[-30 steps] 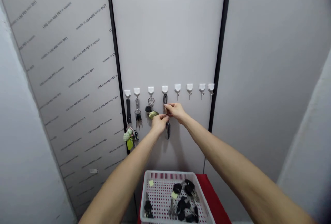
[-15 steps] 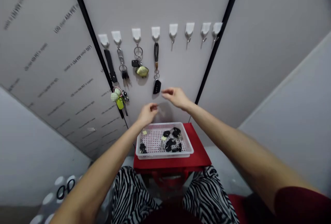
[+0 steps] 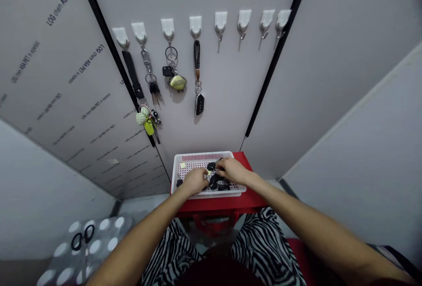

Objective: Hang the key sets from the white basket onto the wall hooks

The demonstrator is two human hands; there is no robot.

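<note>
Head camera view shows a person in zebra-striped trousers (image 3: 267,251) reaching into a white basket (image 3: 206,193) on a red box (image 3: 245,200), the left hand (image 3: 197,180) and right hand (image 3: 233,170) among black-headed keys (image 3: 216,180), fingers curled, though whether either grips one cannot be told. Beyond, on a pale panel (image 3: 224,114), four key sets hang from the leftmost white hooks (image 3: 168,28), a black car key (image 3: 199,104) among them.

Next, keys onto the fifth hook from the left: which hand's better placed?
Right, I'd say: the right hand is over the basket, almost below that empty hook; the left hand is further left, below the hanging key fob.
</note>
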